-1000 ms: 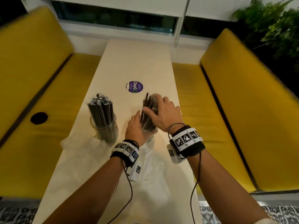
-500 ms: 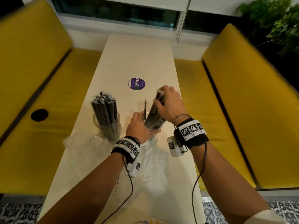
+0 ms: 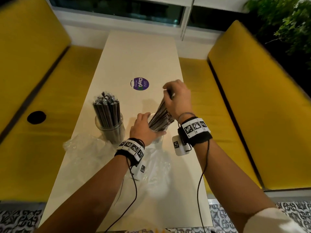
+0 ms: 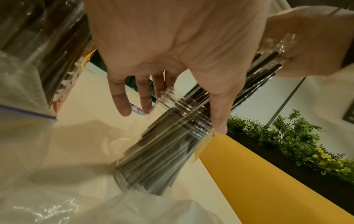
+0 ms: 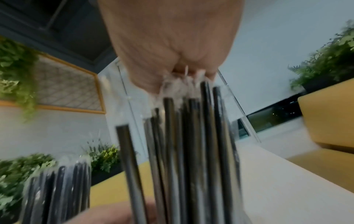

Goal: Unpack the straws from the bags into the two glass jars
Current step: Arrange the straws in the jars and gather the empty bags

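Note:
Two glass jars stand on the cream table. The left jar holds an upright bundle of black straws in clear wrappers. The right jar is mostly hidden behind my left hand in the head view. That hand holds the jar's rim between thumb and fingers. My right hand grips the top ends of a second bundle of black straws. Their lower ends are inside the right jar, and they lean up and away to the right. The right wrist view shows the same straws running up into my fist.
Empty clear plastic bags lie crumpled on the table, one in front of the left jar and one under my left wrist. A purple round sticker marks the table's middle. Yellow bench seats flank both long sides.
My right hand has risen from pressing on the straw tops to gripping them higher and farther right, so the bundle now leans. My left hand has stayed at the jar.

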{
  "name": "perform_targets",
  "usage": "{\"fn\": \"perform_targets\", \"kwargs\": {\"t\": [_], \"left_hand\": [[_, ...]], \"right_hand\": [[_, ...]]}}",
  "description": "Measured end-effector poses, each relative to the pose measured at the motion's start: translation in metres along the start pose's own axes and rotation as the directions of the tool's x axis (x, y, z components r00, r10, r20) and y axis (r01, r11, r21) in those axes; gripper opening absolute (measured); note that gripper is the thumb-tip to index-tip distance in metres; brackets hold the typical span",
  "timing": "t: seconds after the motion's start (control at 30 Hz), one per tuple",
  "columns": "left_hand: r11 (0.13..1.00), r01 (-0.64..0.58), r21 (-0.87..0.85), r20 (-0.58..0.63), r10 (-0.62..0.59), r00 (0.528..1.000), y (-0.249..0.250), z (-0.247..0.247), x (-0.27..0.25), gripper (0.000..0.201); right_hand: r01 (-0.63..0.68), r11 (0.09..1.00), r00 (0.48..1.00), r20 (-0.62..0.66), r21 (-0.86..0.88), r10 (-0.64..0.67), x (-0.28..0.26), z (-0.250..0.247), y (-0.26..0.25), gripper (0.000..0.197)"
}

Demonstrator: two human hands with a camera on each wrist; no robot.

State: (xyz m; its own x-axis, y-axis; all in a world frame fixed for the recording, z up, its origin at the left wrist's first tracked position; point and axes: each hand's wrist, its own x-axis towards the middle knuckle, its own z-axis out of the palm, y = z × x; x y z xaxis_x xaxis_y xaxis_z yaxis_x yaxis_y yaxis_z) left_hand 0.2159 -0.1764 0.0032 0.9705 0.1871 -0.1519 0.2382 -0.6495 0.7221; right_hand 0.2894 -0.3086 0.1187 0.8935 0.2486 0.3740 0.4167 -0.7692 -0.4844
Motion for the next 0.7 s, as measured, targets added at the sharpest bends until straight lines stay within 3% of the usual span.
{"fn": "perform_targets", "kwargs": {"t": [0.07, 0.1, 0.2, 0.3, 0.37, 0.43, 0.47, 0.57, 0.7], "left_hand": [[1.000, 0.006, -0.003, -0.003, -0.006, 1.000, 0.000, 0.001, 0.000, 0.111], [1.000, 0.006, -0.006, -0.001, -0.006, 1.000, 0.000, 0.002, 0.000, 0.111], [1.000, 0.001, -0.011, -0.006, -0.001, 1.000, 0.000, 0.002, 0.000, 0.111], [1.000, 0.006, 0.004, -0.003, -0.006, 1.000, 0.000, 0.003, 0.000, 0.112], [1.000, 0.007, 0.023, 0.003, -0.007, 1.000, 0.000, 0.002, 0.000, 0.112], [0.999, 0.006, 0.040, 0.004, -0.006, 1.000, 0.000, 0.002, 0.002, 0.111], [0.999, 0.007, 0.043, 0.002, -0.007, 1.000, -0.001, 0.002, 0.001, 0.111], [0.999, 0.006, 0.042, -0.010, -0.006, 1.000, 0.000, 0.002, -0.001, 0.110], [0.999, 0.010, 0.044, -0.001, -0.010, 1.000, 0.002, 0.001, -0.002, 0.108]], "right_hand": [[-0.061, 0.969, 0.992, 0.089, -0.240, 0.085, -0.009, 0.002, 0.005, 0.027], [-0.091, 0.965, 0.985, 0.120, -0.248, 0.123, -0.012, 0.001, 0.005, 0.033], [-0.107, 0.994, 0.987, 0.121, -0.014, 0.108, -0.013, -0.004, 0.005, 0.039], [-0.030, 0.999, 0.976, 0.216, 0.010, 0.027, -0.007, 0.004, 0.007, 0.028], [-0.036, 0.999, 0.988, 0.151, 0.031, 0.031, -0.006, 0.008, 0.008, 0.017], [-0.089, 0.993, 0.996, 0.015, 0.076, 0.088, -0.008, 0.006, 0.008, 0.019], [-0.106, 0.993, 0.994, -0.006, 0.059, 0.107, -0.011, 0.005, 0.007, 0.024], [-0.128, 0.984, 0.966, 0.207, -0.125, 0.152, -0.025, 0.002, 0.004, 0.047], [-0.023, 0.998, 0.978, 0.208, -0.054, 0.034, -0.041, -0.009, 0.005, 0.071]]}}
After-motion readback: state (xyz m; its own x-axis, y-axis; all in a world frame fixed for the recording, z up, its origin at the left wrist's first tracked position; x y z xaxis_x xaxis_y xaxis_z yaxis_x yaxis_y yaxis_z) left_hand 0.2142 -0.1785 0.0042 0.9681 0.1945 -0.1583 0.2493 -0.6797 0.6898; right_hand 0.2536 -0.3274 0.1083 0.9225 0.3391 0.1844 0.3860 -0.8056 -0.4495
